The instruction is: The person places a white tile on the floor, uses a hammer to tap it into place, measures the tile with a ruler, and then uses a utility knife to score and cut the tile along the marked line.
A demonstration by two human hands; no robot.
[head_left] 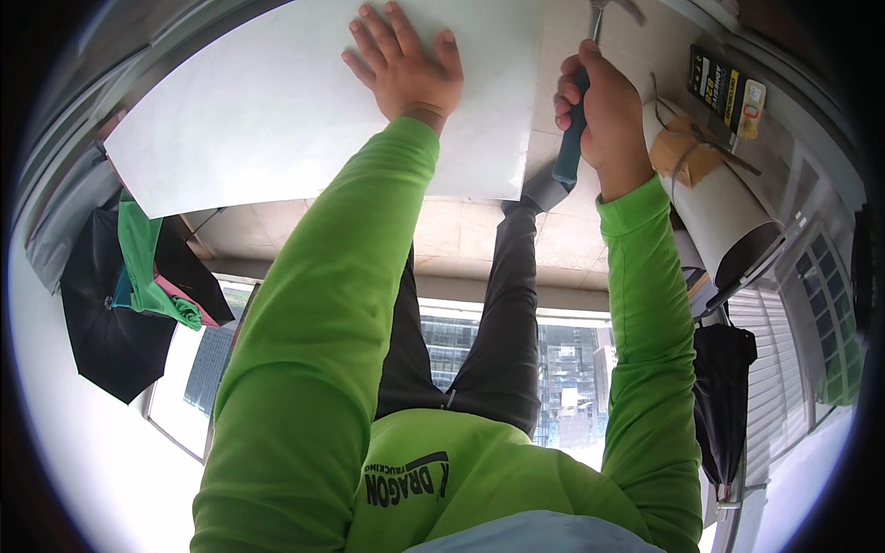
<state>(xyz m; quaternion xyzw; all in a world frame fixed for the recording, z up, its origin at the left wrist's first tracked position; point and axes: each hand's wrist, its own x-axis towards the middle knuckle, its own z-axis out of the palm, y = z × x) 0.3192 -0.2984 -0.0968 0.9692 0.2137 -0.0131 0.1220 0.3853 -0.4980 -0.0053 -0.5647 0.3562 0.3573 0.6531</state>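
We press our flat, open left hand (406,64) on a large white tile (277,120), right hand (599,111) gripping a blue-handled hammer (573,138); tapping-in seems unfinished.

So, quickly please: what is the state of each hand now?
Left hand: open, flat on the white tile.
Right hand: closed around the hammer handle.
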